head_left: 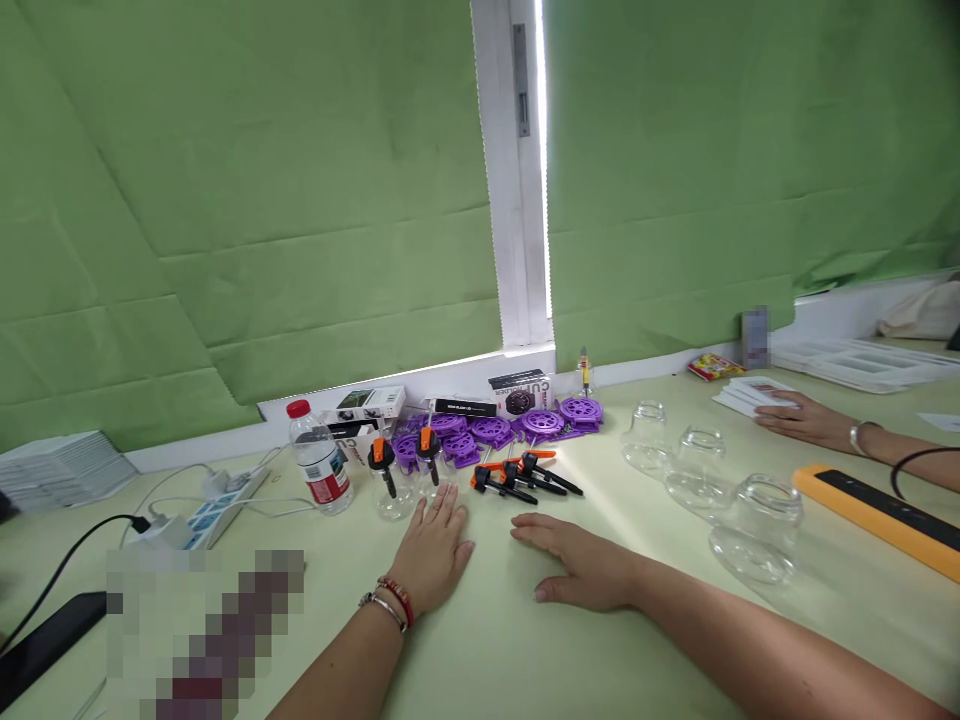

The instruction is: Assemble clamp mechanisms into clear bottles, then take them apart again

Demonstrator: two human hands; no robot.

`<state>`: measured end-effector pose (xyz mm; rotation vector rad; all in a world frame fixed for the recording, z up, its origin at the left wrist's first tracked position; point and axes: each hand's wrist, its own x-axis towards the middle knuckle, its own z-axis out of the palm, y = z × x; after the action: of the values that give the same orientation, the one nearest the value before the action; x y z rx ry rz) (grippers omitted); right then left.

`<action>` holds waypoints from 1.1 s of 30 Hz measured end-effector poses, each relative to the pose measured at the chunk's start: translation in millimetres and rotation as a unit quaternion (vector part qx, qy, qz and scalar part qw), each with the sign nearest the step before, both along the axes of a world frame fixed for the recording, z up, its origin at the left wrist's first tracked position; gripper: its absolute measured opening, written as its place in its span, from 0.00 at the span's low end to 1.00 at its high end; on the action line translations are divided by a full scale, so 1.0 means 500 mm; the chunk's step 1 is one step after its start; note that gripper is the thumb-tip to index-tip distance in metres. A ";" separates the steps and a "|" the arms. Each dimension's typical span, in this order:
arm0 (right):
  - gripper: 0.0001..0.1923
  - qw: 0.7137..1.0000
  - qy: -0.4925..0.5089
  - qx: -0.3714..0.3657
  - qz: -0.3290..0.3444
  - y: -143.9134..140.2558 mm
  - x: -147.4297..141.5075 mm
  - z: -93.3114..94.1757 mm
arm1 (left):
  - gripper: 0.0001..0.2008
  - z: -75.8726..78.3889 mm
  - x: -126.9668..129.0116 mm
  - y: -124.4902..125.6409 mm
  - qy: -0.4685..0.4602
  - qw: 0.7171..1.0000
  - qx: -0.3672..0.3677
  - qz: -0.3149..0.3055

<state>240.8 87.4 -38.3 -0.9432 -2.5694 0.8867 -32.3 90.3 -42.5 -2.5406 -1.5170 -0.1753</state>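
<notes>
Head view: saw left hand [435, 556] and right hand [583, 562] relaxed and empty, two capped jars [388, 484] beyond the left, three loose tops [513, 474] ahead of the right, three uncapped jars [696, 472] farther right; judged two done, three left.

Jars [754, 535]: clear, super glossy, glass or plastic, can't tell. Black-orange pieces [517, 474]: plastic, darkish matt. Purple spoked parts [541, 424]: plastic, satin-ish. Bottle [321, 458]: clear shiny plastic. Bench [480, 660]: smooth, slight sheen. Green wall sheets [247, 180]: matt, creased, kinda papery.
</notes>
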 end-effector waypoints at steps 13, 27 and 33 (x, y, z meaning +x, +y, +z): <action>0.15 0.858 -0.205 0.332 -0.333 -0.009 0.089 0.161 | 0.20 -0.018 -0.006 0.009 -0.045 0.998 0.022 -0.047; 0.15 0.864 -0.243 0.019 -0.441 -0.002 0.308 0.179 | 0.19 0.000 0.008 -0.001 -0.088 0.994 -0.044 -0.045; 0.18 0.925 -0.154 0.102 -0.333 0.007 0.204 0.165 | 0.19 0.008 0.013 -0.006 -0.106 0.992 -0.062 -0.029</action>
<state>342.9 90.9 44.3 -1.8380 -2.2252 0.2869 -25.9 87.2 -38.4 -2.7409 -1.5729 -0.3811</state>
